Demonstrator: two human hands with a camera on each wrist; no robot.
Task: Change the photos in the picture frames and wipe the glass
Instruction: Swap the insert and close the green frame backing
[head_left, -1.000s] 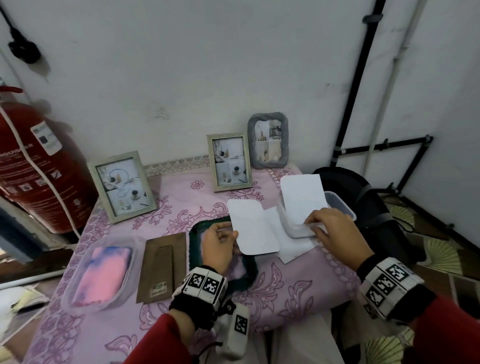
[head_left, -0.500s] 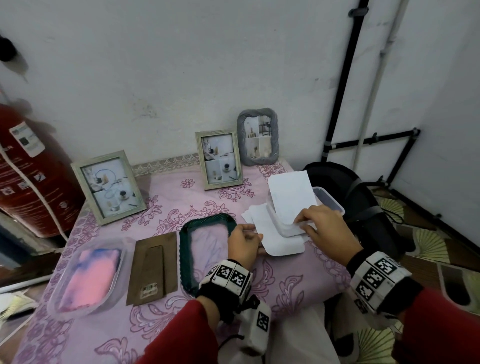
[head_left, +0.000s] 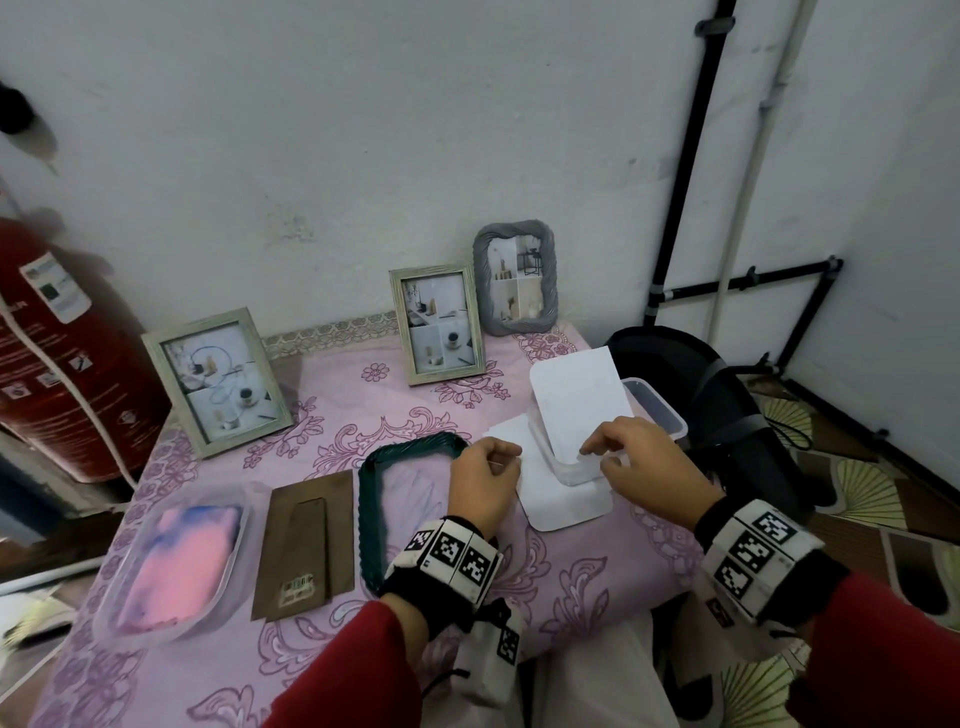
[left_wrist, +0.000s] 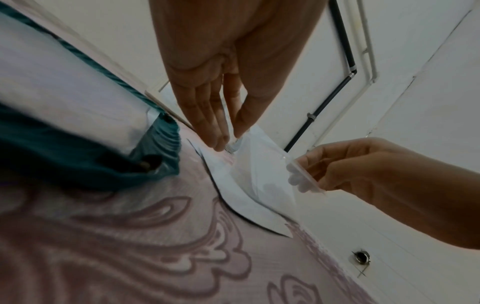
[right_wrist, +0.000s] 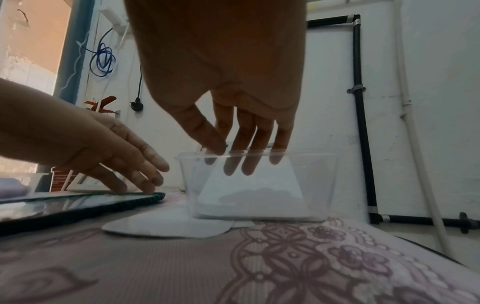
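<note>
A: What is being done, left to right?

B: The backing board (head_left: 304, 545) is lying removed at nine o'clock of the green frame (head_left: 374, 499), which is lying face down and open. At the frame's three o'clock edge, a flat photo (head_left: 561, 499) is being pinched by the left hand (head_left: 483, 480). A tilted photo (head_left: 576, 400) in the clear tub (right_wrist: 259, 185) is being gripped by the right hand (head_left: 644, 467).

A: And next?

B: Probably a print is being chosen, to be laid into the frame. Open cloth on the counter (head_left: 571, 582) is being left at six o'clock; the three o'clock edge is close behind the tub.
</note>
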